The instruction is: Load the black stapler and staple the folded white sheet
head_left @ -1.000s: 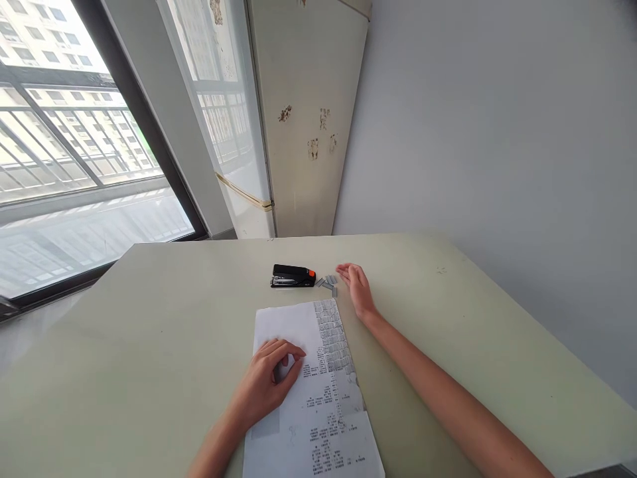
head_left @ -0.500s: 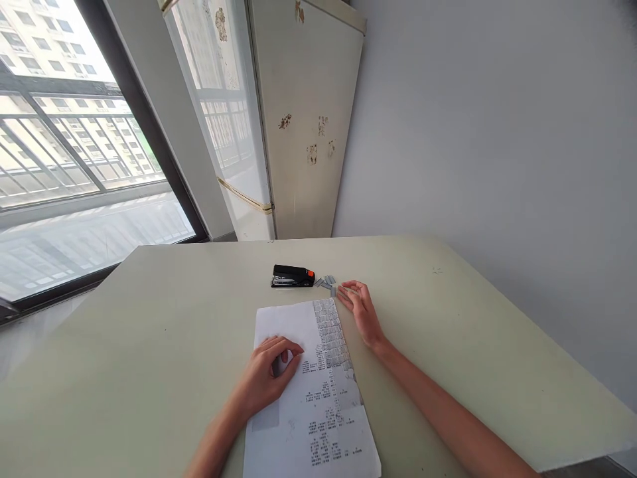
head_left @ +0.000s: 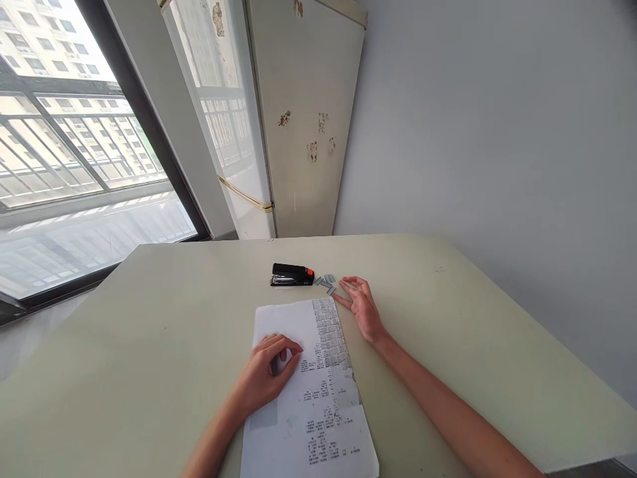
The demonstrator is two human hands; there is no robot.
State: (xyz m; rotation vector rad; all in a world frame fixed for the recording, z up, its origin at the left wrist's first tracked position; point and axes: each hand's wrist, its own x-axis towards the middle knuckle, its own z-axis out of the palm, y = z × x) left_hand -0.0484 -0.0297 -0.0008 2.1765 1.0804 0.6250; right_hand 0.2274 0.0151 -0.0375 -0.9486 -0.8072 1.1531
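My left hand lies on a printed paper stack, its fingers loosely bent and the thumb apart, holding nothing. Dense rows of staples cover the sheet's upper right edge. Beyond the paper's far right corner my right hand is spread open, its fingers pointing left. One fingertip reaches the nearest of several grey staple strips; whether it presses on it is too small to tell. Left of the strips stands a black stapler with an orange-red patch on its right end.
The pale green table stretches out on both sides of the paper. Behind its far edge stands a worn refrigerator, with a plain wall to the right. A window with a balcony railing is at the left.
My right hand's fingers have spread wider, one toward the paper's corner. The nearest staple strip has turned from upright to slanted. My left hand stays on the paper.
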